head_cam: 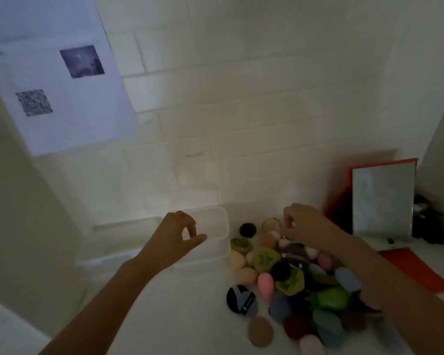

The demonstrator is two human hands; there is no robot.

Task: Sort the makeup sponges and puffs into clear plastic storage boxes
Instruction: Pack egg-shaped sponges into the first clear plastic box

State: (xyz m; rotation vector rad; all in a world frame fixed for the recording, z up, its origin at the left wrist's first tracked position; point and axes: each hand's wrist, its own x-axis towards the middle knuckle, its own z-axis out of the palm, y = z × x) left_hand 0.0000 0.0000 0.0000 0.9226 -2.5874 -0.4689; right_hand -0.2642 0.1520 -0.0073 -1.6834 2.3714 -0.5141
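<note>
A pile of makeup sponges and puffs (292,278) in many colours lies on the white surface at the lower right. Among them are a pink teardrop sponge (265,285), a black round puff (241,299) and a green sponge (331,298). A clear plastic box (219,221) stands to the left of the pile, apparently stacked on another clear box (105,261). My left hand (176,239) hovers over the box with fingers curled, index tip against thumb, holding nothing visible. My right hand (304,224) reaches over the far end of the pile and pinches a small pale sponge; blur hides the detail.
A white brick wall rises directly behind the boxes, with a printed paper sheet (54,73) taped at upper left. A red-framed mirror (383,201) leans at the right beside dark objects (428,221). A red sheet (418,270) lies under its front.
</note>
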